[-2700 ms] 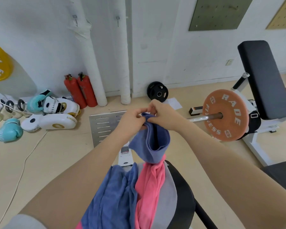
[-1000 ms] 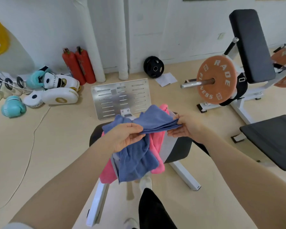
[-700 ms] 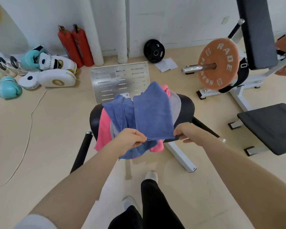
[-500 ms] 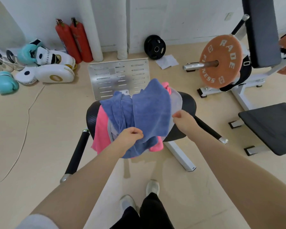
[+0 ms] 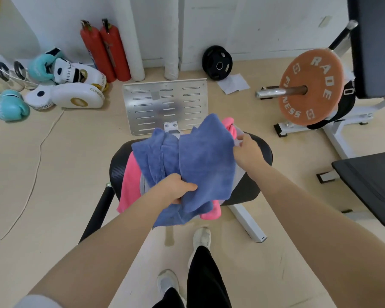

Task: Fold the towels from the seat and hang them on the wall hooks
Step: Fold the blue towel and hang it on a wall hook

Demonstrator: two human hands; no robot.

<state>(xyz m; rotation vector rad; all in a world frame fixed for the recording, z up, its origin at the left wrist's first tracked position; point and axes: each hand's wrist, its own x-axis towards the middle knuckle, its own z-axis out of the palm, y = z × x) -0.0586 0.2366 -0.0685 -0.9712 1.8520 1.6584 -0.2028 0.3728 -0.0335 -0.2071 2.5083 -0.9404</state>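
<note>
- Left hand [image 5: 175, 188] pinches the folded blue terry towel's [image 5: 206, 161] 6 o'clock edge; right hand [image 5: 246, 150], fingers loose, touches its 3 o'clock edge.
- Risk: one-hand hold, so the fold may slump onto the pink towel [image 5: 129, 185] on the black padded bench [image 5: 252, 187].

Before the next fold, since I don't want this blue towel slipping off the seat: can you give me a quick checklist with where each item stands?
1. Left hand grips the near edge of the blue towel: ok.
2. Right hand has hold of the towel's far right edge: cannot tell; the fingers are at the edge, but the grip is hidden.
3. Towel spread flat for folding: not ok; it lies rumpled over the pile.
4. Other towels clear of it: not ok; a second blue towel and the pink towel lie right under and beside it.
5. Seat supports the pile: ok.
6. Wall hooks in sight: not ok; none visible.
</note>
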